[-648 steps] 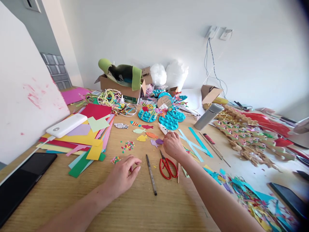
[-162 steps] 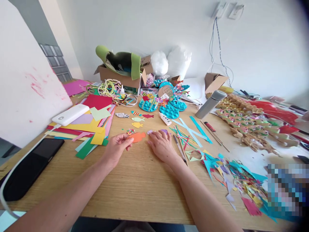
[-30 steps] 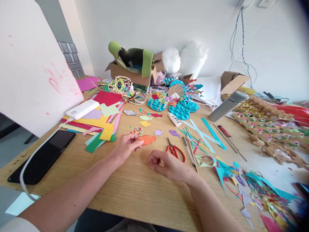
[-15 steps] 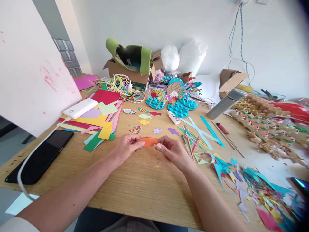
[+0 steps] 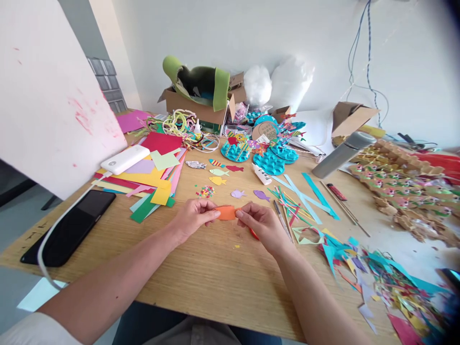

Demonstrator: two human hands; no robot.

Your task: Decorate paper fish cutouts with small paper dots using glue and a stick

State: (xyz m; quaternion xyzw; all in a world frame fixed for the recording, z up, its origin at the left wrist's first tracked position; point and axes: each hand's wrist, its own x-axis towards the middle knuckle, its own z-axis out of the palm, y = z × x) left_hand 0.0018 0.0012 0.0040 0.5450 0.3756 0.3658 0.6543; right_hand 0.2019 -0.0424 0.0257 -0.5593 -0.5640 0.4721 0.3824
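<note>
Between my two hands is an orange paper cutout, held just above the wooden table. My left hand pinches its left end between thumb and fingers. The thumb and fingers of my right hand close on its right end and cover that tip. Something red, mostly hidden, shows under my right hand. Beyond the hands lie small paper fish: a yellow fish, a red fish, a light purple fish and a darker purple fish. A pile of confetti dots sits near my left fingers.
At left are stacked colored papers, a white power bank and a black phone. A glue bottle, thin paper strips, a grey flask and paper scraps spread right. Blue egg-carton pieces stand behind.
My right fingers have shifted onto the orange cutout's right end, covering the narrow tail part that showed before. The whole view has moved slightly, so things appear a little further right.
</note>
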